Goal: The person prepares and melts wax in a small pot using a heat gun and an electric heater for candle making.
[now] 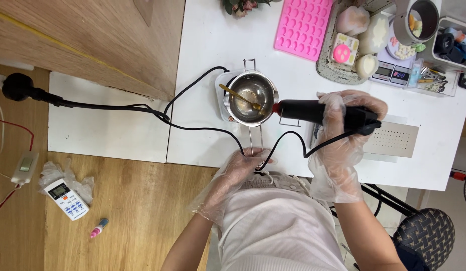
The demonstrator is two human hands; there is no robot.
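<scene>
Heat tool aimed at the pot

Right hand (349, 116) grips the tool (325, 113), pot (250, 98) at its nine o'clock; left hand (245, 163), at six, pinches the pot's handle (255, 138).

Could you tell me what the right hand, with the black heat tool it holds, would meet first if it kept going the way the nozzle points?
Probably the small steel pot: the right hand aims the heat tool leftward at its rim, though height is unclear.
</scene>
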